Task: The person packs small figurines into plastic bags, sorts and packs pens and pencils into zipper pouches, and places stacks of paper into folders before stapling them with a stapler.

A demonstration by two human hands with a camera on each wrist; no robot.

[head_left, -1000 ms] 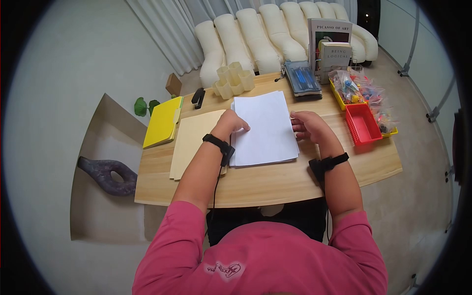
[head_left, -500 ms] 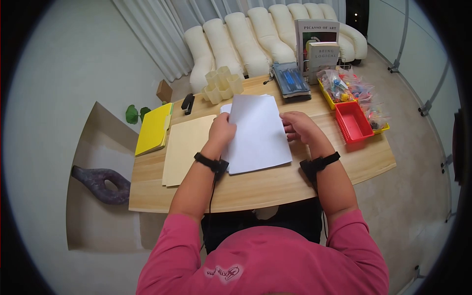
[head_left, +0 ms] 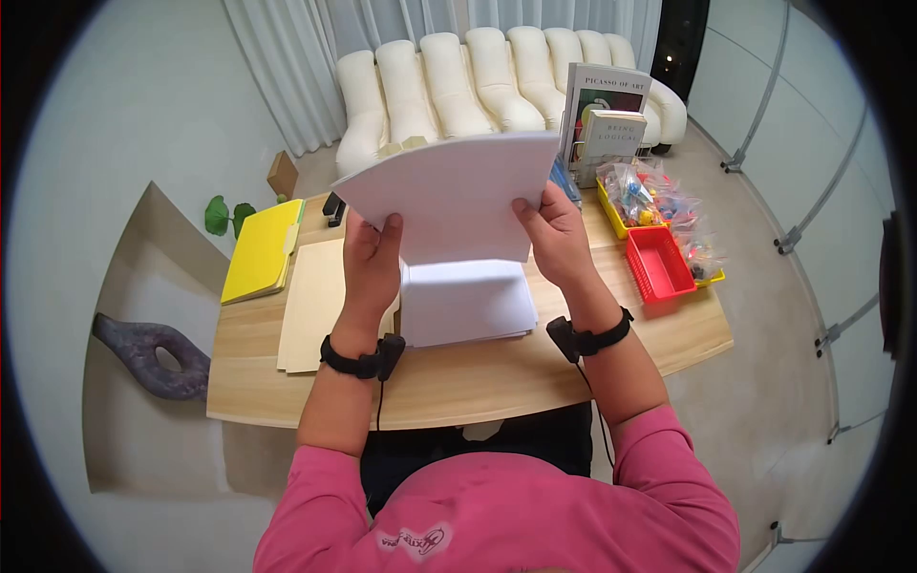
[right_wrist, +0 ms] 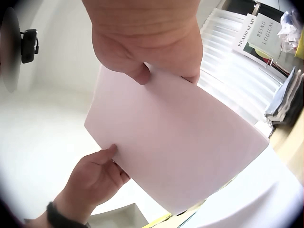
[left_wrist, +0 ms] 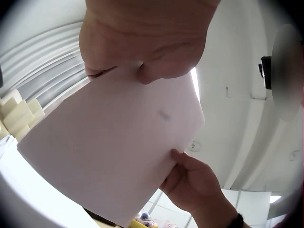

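Paper (head_left: 457, 199) looks white and smooth, its top edge gently curved.

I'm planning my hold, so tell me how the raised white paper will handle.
The raised white paper will probably flex: its upper edge bows. Thin-looking, it's likely light. It may droop if the left grip or right grip releases its side.

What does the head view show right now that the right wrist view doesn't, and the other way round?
Only the head view shows the red basket, the green plant and the dark ring-shaped ornament. Only the right wrist view shows the black device near its upper left edge. Both show the left hand and right hand holding up white paper, plus the books Picasso of Art and Being Logical.
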